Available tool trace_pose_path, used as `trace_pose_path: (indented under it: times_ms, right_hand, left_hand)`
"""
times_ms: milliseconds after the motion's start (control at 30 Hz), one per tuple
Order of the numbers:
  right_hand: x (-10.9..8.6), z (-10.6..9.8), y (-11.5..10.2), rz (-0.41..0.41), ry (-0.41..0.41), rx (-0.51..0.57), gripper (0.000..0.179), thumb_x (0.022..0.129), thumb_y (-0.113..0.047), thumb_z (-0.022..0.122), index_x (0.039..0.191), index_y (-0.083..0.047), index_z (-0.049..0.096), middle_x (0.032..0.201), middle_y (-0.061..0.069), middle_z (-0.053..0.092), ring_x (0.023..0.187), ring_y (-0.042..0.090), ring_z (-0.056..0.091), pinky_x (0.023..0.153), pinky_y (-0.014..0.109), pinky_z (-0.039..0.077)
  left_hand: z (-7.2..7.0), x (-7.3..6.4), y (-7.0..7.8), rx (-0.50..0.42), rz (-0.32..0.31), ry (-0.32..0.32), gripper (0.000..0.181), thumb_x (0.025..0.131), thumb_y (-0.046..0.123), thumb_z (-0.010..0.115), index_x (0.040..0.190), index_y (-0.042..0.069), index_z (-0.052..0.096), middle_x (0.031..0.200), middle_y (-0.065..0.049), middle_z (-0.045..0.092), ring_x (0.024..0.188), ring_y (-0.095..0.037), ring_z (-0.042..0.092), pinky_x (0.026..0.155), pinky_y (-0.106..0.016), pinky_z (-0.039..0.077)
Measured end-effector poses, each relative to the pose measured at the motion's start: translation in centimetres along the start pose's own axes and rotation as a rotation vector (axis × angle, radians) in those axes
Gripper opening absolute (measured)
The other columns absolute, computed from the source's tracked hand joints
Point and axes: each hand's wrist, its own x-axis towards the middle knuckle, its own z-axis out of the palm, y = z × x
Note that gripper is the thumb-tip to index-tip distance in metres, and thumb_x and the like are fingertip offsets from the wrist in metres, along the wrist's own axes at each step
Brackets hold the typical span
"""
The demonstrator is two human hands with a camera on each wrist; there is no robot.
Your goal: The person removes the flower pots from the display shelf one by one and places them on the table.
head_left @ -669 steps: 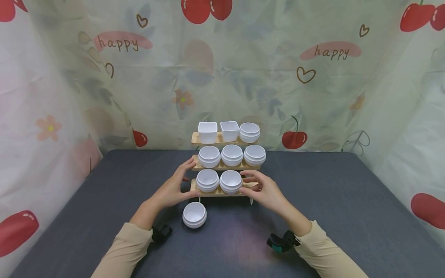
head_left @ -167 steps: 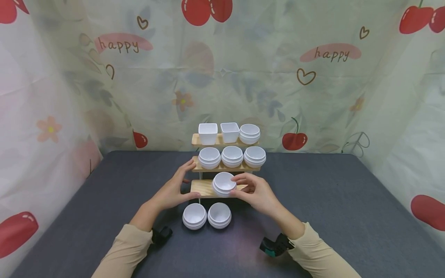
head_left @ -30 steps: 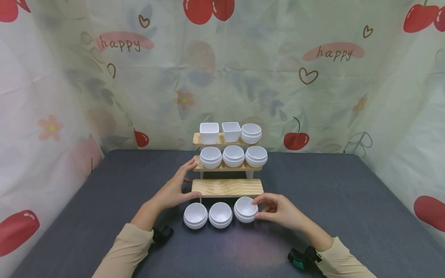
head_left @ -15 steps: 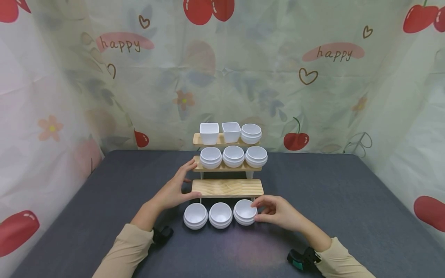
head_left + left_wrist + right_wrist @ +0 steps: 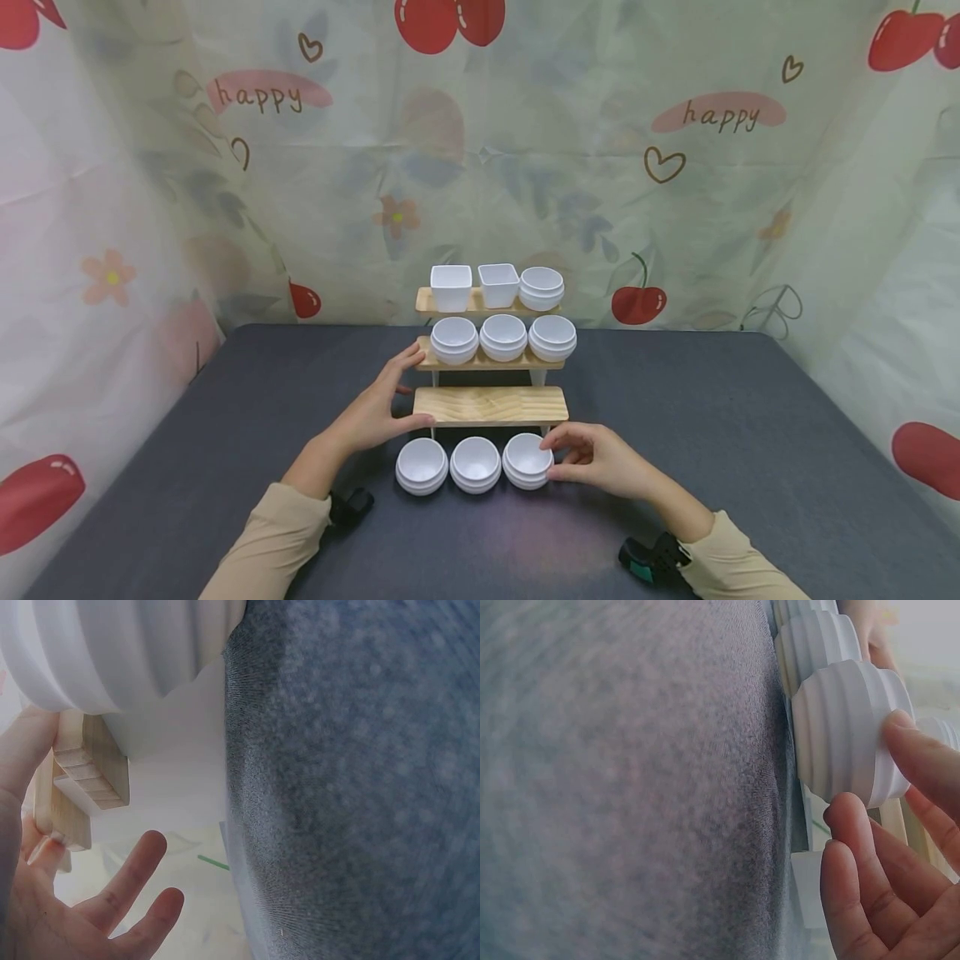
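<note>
My right hand (image 5: pixel 596 458) pinches a white ribbed round bowl (image 5: pixel 527 461) between thumb and fingers; it sits on the dark table in front of a three-tier wooden stand. In the right wrist view this bowl (image 5: pixel 847 735) stands upright at the thumb. Two matching bowls, the left one (image 5: pixel 422 465) and the middle one (image 5: pixel 476 464), line up beside it. My left hand (image 5: pixel 375 408) rests against the stand's left side, thumb at the bare bottom shelf (image 5: pixel 491 405), fingers at the middle shelf (image 5: pixel 483 363). In the left wrist view two fingers (image 5: pixel 135 877) stretch out free.
Three round bowls (image 5: pixel 503 337) fill the middle shelf. On the top shelf (image 5: pixel 423 300) stand two square white cups (image 5: pixel 451 287) and a round bowl (image 5: pixel 542 287). A printed cloth (image 5: pixel 480 192) hangs behind the table (image 5: pixel 675 400).
Bowls from the bottom shelf have been set down on the table in a row. Over the last second my right hand lowers the third one slightly; my left hand stays put.
</note>
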Motion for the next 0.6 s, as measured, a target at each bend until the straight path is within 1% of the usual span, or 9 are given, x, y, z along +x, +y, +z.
trace_pose_path:
  times_ms: [267,600]
  right_hand:
    - [0.08,0.00,-0.16,0.014,-0.017,0.011,0.034,0.081,-0.017,0.072,0.108,-0.001,0.061,0.104,0.022,0.067,0.071,0.004,0.063,0.065,0.022,0.055]
    - [-0.01,-0.02,-0.04,0.015,-0.042,0.004,0.031,0.081,-0.018,0.072,0.106,-0.004,0.061,0.105,0.021,0.067,0.071,0.004,0.063,0.063,0.022,0.055]
  left_hand:
    - [-0.02,-0.03,-0.03,-0.004,0.012,0.003,0.092,0.077,0.027,0.077,0.148,0.017,0.018,0.158,-0.008,0.010,0.124,-0.037,0.048,0.095,-0.045,0.049]
    - [0.01,-0.04,-0.05,-0.008,0.006,0.001,0.092,0.077,0.027,0.077,0.147,0.017,0.019,0.158,-0.008,0.010,0.123,-0.037,0.049,0.095,-0.046,0.049]
